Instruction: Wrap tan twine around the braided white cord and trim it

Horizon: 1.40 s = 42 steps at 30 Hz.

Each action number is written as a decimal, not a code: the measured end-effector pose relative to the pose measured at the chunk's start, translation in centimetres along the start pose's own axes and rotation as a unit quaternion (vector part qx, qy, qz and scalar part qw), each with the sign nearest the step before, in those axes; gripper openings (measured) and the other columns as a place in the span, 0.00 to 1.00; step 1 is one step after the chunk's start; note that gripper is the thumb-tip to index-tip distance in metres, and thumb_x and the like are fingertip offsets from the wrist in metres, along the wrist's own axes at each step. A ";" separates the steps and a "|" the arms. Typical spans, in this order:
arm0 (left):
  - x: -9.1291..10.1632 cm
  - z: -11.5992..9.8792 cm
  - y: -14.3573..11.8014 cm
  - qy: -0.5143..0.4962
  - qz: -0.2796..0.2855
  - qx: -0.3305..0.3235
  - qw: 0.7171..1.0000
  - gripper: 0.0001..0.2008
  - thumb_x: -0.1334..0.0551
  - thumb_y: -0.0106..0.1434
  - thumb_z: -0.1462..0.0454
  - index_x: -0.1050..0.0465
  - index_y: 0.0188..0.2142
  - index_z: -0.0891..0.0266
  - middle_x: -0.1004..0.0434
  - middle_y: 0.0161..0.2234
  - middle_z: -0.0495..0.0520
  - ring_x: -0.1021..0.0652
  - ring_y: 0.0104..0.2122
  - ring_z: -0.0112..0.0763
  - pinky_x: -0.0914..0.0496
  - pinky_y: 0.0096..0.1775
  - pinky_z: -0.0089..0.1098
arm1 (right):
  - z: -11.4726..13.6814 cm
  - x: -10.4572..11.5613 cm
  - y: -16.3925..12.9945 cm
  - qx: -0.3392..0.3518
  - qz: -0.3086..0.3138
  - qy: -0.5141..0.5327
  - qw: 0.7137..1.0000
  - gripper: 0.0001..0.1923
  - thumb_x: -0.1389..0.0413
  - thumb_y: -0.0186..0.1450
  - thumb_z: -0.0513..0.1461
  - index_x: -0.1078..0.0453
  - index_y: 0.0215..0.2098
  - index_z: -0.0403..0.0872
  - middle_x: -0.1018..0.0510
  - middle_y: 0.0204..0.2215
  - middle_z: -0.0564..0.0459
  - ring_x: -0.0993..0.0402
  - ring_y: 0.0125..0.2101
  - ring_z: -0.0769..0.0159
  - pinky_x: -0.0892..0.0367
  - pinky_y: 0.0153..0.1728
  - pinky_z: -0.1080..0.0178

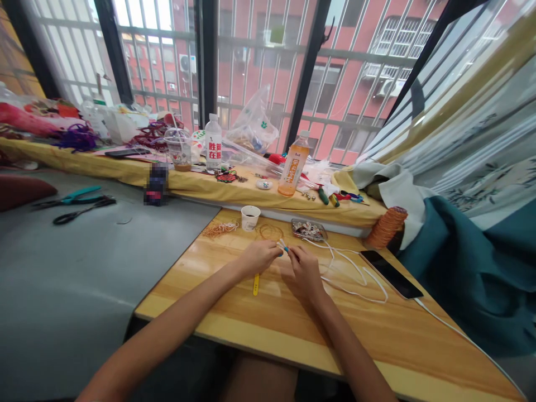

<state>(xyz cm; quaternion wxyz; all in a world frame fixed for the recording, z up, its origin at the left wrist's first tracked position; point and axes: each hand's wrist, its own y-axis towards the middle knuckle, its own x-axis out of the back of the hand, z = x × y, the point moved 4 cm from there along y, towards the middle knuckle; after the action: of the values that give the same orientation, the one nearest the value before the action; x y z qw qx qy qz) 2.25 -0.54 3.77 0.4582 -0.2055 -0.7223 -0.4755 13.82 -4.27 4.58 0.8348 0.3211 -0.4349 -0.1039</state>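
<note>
My left hand and my right hand are close together above the wooden table, fingers pinched. Short white strands fan out between them and run to my right fingertips. Small blue patches show at the fingertips of both hands; I cannot tell if these are nails or coverings. What the left fingers pinch is hidden. Just beyond the hands lies a loop of thin orange-brown cord. A yellow strip lies below my left hand. White cord trails over the table to the right.
A paper cup, a tan thread bundle and a clear tray of small pieces stand beyond the hands. Right are a phone and an orange thread spool. Bottles line the sill; pliers and scissors lie left.
</note>
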 end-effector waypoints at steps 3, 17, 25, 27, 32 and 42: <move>-0.2 -0.7 -0.3 0.115 0.023 -0.094 0.989 0.08 0.50 0.60 0.67 0.33 0.33 0.65 0.31 0.30 0.54 0.30 0.32 0.31 0.38 0.32 0.28 | -0.2 -0.2 0.0 -0.012 0.005 -0.013 1.000 0.11 0.57 0.61 0.36 0.33 0.28 0.45 0.32 0.25 0.50 0.36 0.27 0.65 0.42 0.29 0.65; 1.6 0.6 -0.2 0.099 -0.044 -0.037 0.993 0.09 0.49 0.59 0.68 0.31 0.34 0.61 0.30 0.34 0.54 0.34 0.36 0.32 0.41 0.36 0.32 | -1.1 -2.0 -0.4 0.078 0.140 -0.044 0.986 0.09 0.52 0.55 0.31 0.31 0.32 0.44 0.32 0.27 0.52 0.37 0.28 0.69 0.41 0.30 0.68; 0.0 3.2 0.5 -0.256 0.033 0.169 0.951 0.11 0.48 0.55 0.71 0.27 0.32 0.67 0.26 0.28 0.52 0.29 0.27 0.26 0.37 0.30 0.24 | 0.3 -1.1 0.0 0.036 0.118 0.061 0.990 0.11 0.53 0.59 0.35 0.29 0.31 0.45 0.29 0.26 0.51 0.35 0.28 0.69 0.41 0.29 0.68; -0.5 3.4 0.5 -0.314 0.062 0.192 0.928 0.12 0.49 0.54 0.72 0.28 0.31 0.69 0.26 0.26 0.52 0.29 0.26 0.25 0.36 0.30 0.24 | 0.5 -0.8 0.2 0.008 0.108 0.092 0.990 0.11 0.53 0.60 0.37 0.29 0.33 0.45 0.28 0.26 0.51 0.34 0.28 0.68 0.41 0.29 0.67; -0.4 2.8 0.5 -0.256 0.028 0.157 0.953 0.08 0.45 0.53 0.69 0.28 0.32 0.67 0.27 0.31 0.53 0.29 0.33 0.29 0.36 0.36 0.28 | -0.6 -0.6 0.4 -0.050 0.069 0.150 0.985 0.12 0.53 0.59 0.40 0.28 0.31 0.45 0.29 0.24 0.52 0.35 0.23 0.70 0.40 0.25 0.68; 1.9 1.9 0.6 -0.347 -0.030 0.163 0.923 0.12 0.42 0.52 0.69 0.34 0.39 0.67 0.28 0.33 0.53 0.29 0.33 0.26 0.36 0.37 0.27 | -1.4 -0.5 0.5 -0.088 0.052 0.162 0.981 0.12 0.52 0.58 0.41 0.28 0.30 0.44 0.31 0.23 0.52 0.36 0.22 0.70 0.40 0.25 0.67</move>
<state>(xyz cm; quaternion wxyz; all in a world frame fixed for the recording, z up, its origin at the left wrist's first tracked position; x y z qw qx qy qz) 0.87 1.10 5.48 0.1916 -0.2588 -0.9092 -0.2638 14.54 -3.05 3.97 0.9235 0.2356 -0.2993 -0.0447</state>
